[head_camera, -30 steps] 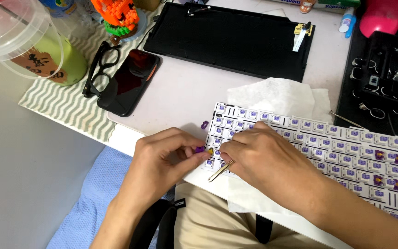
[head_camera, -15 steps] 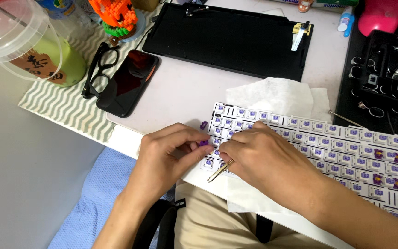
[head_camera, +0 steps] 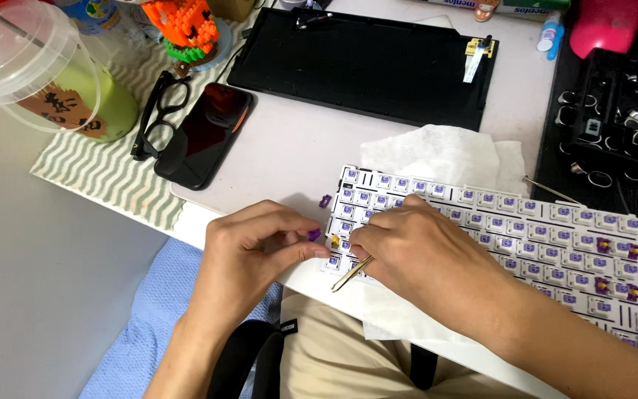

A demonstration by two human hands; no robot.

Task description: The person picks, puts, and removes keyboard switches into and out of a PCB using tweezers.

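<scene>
A white keyboard plate studded with several purple-stemmed switches lies on the white desk, over a paper tissue. My left hand pinches a small purple switch part between thumb and fingertips, right at the plate's left edge. My right hand rests on the plate's left end and holds thin brass tweezers, whose end sticks out toward me. Another loose purple piece lies on the desk just left of the plate. A yellow-stemmed spot shows beside my fingers.
A black keyboard case lies at the back. A black phone and black glasses sit on a striped mat with a lidded green drink cup and a block figure. A black tray of small parts is right.
My left hand has drawn slightly away from the plate's edge, still pinching the purple piece. My right hand has hardly moved.
</scene>
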